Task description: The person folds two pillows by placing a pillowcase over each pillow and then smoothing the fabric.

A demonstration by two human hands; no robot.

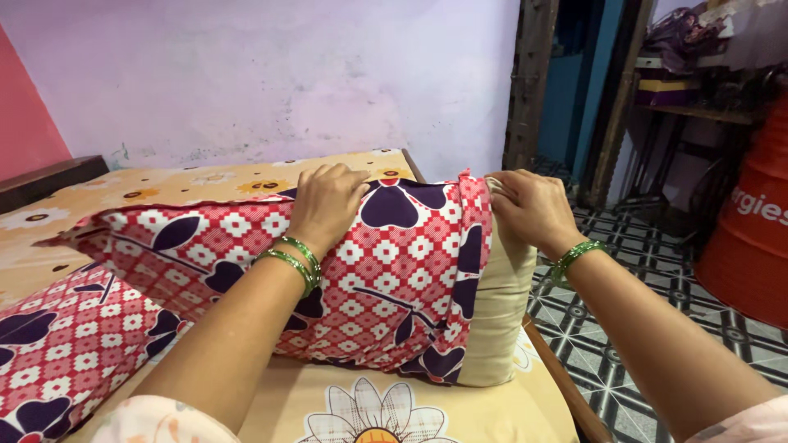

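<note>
Both hands' grip: my left hand presses the red patterned cover flat, my right hand pinches its open edge closed over the beige pillow on the bed, steadying it

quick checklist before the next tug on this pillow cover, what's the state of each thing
1. Left hand on the cover: ok, palm pressed on its top.
2. Right hand at the open end: ok, fingers pinch the cover's edge at the top.
3. Pillow fully inside: not ok, its beige end sticks out past the edge.
4. Pillow supported: ok, it rests on the bed.
5. Margin from the bed's edge: not ok, the pillow's end sits right at the edge by the tiled floor.
6. Far corners filled: cannot tell, hidden by the cover.
</note>
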